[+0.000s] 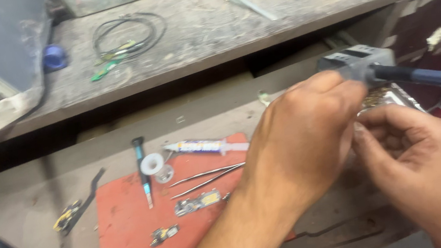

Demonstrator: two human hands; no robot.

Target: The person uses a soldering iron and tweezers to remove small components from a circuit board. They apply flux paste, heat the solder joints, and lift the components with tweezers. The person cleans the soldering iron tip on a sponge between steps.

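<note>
The left hand (303, 136) is curling around something small, seemingly a metal-edged part (383, 99) at the desk's (209, 30) right edge; the right hand (421, 161) is pinching beside it. Keeping both wrists braced and the dark-handled tool (393, 66) clear is helping steadiness.

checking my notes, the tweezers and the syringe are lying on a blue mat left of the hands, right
Not quite: the mat is red, not blue. The head view shows the tweezers and the syringe lying on it, left of both hands.
</note>
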